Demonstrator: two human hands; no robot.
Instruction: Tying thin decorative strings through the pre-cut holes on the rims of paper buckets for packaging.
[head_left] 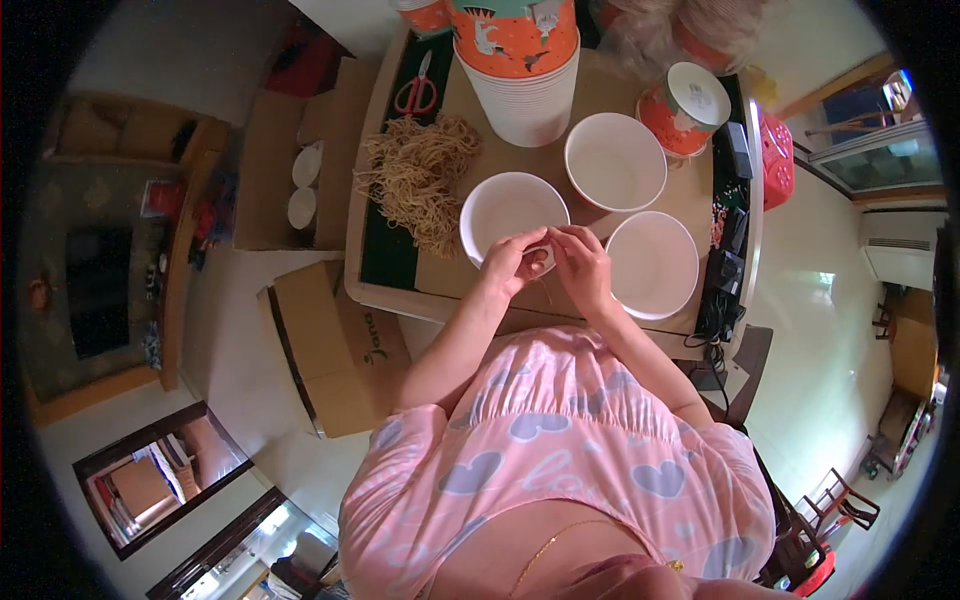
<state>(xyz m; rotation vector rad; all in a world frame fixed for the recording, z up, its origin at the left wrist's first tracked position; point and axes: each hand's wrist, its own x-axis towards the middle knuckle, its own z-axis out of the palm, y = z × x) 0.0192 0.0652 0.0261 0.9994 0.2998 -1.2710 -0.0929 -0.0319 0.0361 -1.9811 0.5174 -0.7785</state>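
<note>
My left hand (512,263) and my right hand (582,264) meet, fingertips pinched together, at the near rim of a white paper bucket (512,203). What they pinch is too small to make out; a thin light strand seems to hang just below the fingers. Two more open white paper buckets stand close by, one farther back (615,162) and another to the right (653,264). Left of them lies a tangled heap of tan strings (420,175). Behind it are scissors with red handles (416,92).
A tall stack of nested orange-and-white buckets (528,105) stands at the back of the table. An orange bucket with a white top (695,95) is at the back right. Black adapters and cables (722,280) line the right edge. Cardboard boxes (335,350) sit left of the table.
</note>
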